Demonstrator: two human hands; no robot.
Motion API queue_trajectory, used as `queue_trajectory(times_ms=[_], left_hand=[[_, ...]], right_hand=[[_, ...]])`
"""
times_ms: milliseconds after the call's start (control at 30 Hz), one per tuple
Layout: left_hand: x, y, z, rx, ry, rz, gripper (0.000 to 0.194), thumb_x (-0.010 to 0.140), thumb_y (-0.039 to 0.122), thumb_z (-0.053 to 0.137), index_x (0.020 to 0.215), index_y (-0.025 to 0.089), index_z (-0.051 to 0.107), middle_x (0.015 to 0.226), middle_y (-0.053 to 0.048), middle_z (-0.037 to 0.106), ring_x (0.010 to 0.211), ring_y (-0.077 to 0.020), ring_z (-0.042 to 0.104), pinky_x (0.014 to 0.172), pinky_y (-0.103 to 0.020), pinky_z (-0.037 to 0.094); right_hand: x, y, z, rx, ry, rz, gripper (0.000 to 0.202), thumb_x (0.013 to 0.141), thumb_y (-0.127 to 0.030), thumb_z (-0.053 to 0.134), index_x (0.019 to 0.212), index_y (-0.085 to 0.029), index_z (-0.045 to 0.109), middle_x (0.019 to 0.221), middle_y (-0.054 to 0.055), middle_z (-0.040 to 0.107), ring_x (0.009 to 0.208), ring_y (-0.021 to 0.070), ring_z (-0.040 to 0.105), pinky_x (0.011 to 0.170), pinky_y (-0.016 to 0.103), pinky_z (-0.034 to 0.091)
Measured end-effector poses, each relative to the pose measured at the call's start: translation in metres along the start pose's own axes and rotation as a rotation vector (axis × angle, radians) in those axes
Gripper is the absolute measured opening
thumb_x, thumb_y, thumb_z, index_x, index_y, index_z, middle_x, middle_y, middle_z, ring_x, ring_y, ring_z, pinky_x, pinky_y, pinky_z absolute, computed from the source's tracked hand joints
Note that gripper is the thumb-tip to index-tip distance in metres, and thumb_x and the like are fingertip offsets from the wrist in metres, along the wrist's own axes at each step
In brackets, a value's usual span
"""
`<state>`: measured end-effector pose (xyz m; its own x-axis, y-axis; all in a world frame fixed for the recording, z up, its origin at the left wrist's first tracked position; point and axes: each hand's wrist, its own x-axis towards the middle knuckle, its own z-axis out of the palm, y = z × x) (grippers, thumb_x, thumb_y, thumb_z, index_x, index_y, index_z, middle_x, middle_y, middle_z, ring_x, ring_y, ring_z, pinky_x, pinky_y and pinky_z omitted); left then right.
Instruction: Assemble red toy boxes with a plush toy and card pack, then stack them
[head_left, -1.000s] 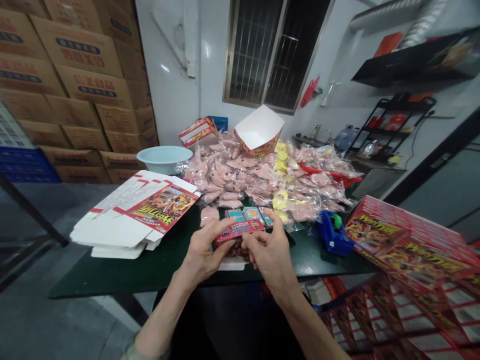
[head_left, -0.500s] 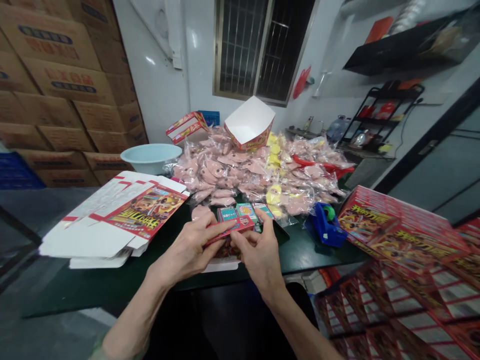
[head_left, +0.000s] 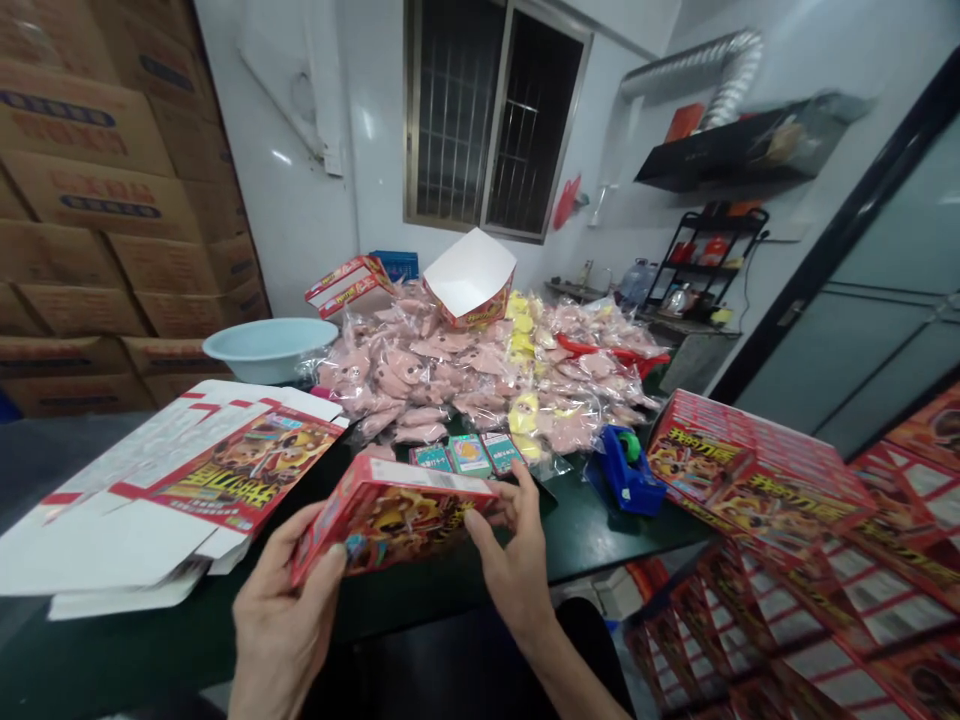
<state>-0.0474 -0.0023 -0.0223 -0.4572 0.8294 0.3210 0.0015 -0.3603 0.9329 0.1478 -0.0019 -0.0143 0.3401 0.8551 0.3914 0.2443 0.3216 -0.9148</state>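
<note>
A red printed box, its flaps folded in, is held tilted above the front of the dark green table. My left hand grips its left end, thumb on the printed face. At the right end, my right hand has its thumb on the face and fingers behind the edge. Just beyond the box lie small stacks of teal cards. Behind them is a heap of pink plush items in clear bags, with some yellow ones.
Flat unfolded cartons lie at left, near a pale blue basin. A blue tape dispenser and a row of finished boxes stand at right. An open carton sits on the heap.
The box has been lifted and turned so its printed face shows. My left hand has moved to its left end, my right hand holds the other. The view has shifted slightly right.
</note>
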Motion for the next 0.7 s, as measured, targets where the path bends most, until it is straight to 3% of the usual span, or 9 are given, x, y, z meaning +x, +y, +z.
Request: queue_trajectory(times_ms=[100,200,233,300,400,467,567,633,700], left_hand=[[-0.009,-0.020,0.006,-0.297,-0.037,-0.235,0.046,0.066,0.042,0.073,0.105,0.025,0.057,0.100,0.000,0.067,0.082,-0.0144,0.066,0.073,-0.022,0.055],[-0.011,-0.032,0.013,-0.210,-0.203,-0.269,0.049,0.066,0.045,0.072,0.107,0.023,0.055,0.099,-0.003,0.068,0.087,-0.0197,0.067,0.078,-0.031,0.056],[-0.011,-0.033,0.015,-0.087,-0.228,-0.228,0.053,0.064,0.046,0.073,0.108,0.021,0.054,0.098,-0.005,0.068,0.088,-0.0227,0.066,0.080,-0.036,0.055],[-0.011,-0.029,0.019,0.222,-0.160,-0.040,0.064,0.061,0.046,0.074,0.115,0.019,0.053,0.107,-0.011,0.064,0.098,-0.0291,0.062,0.089,-0.046,0.050],[-0.006,-0.011,0.030,0.505,-0.026,0.301,0.075,0.064,0.043,0.071,0.130,0.019,0.043,0.131,-0.015,0.049,0.118,-0.0330,0.049,0.102,-0.051,0.037],[0.001,-0.001,0.039,0.489,-0.189,0.375,0.072,0.066,0.042,0.070,0.130,0.021,0.045,0.132,-0.012,0.051,0.118,-0.0311,0.051,0.100,-0.046,0.042],[0.013,0.000,0.048,0.398,-0.532,0.273,0.047,0.065,0.043,0.072,0.106,0.021,0.065,0.096,-0.004,0.072,0.084,-0.0242,0.068,0.074,-0.031,0.056],[0.015,-0.008,0.048,0.388,-0.555,0.195,0.034,0.063,0.045,0.072,0.085,0.019,0.070,0.071,-0.001,0.072,0.061,-0.0197,0.067,0.056,-0.025,0.055],[0.011,-0.018,0.042,0.412,-0.403,0.163,0.034,0.060,0.048,0.074,0.075,0.018,0.070,0.063,0.000,0.071,0.053,-0.0188,0.065,0.050,-0.024,0.053]], right_hand=[[0.012,-0.017,-0.004,0.166,-0.020,-0.005,0.065,0.079,-0.025,0.057,0.136,-0.021,0.026,0.094,0.003,0.060,0.081,0.0150,0.059,0.076,0.031,0.047],[0.030,-0.025,-0.010,0.292,-0.082,0.020,0.062,0.080,-0.022,0.057,0.135,-0.021,0.027,0.080,-0.001,0.058,0.072,0.0126,0.058,0.070,0.028,0.048],[0.038,-0.027,-0.012,0.278,-0.084,-0.002,0.060,0.079,-0.021,0.058,0.133,-0.021,0.032,0.078,-0.002,0.057,0.069,0.0117,0.056,0.068,0.027,0.047],[0.051,-0.030,-0.017,0.162,-0.096,-0.108,0.051,0.077,-0.017,0.059,0.125,-0.022,0.043,0.076,-0.003,0.055,0.064,0.0099,0.053,0.063,0.024,0.046],[0.062,-0.042,-0.022,-0.065,-0.267,-0.373,0.039,0.076,-0.010,0.058,0.113,-0.022,0.055,0.080,-0.001,0.057,0.065,0.0101,0.053,0.063,0.023,0.046],[0.060,-0.055,-0.022,-0.150,-0.460,-0.560,0.035,0.077,-0.008,0.057,0.110,-0.021,0.058,0.085,0.001,0.061,0.074,0.0125,0.057,0.070,0.025,0.047],[0.058,-0.070,-0.022,-0.122,-0.653,-0.668,0.034,0.080,-0.013,0.057,0.112,-0.023,0.056,0.090,0.003,0.065,0.077,0.0134,0.059,0.071,0.026,0.049],[0.073,-0.066,-0.028,-0.080,-0.510,-0.565,0.031,0.082,-0.018,0.055,0.113,-0.023,0.056,0.089,0.002,0.065,0.071,0.0122,0.059,0.066,0.026,0.049],[0.107,-0.047,-0.038,-0.155,-0.167,-0.360,0.021,0.086,-0.023,0.050,0.104,-0.021,0.060,0.088,0.003,0.064,0.069,0.0116,0.058,0.064,0.025,0.049]])
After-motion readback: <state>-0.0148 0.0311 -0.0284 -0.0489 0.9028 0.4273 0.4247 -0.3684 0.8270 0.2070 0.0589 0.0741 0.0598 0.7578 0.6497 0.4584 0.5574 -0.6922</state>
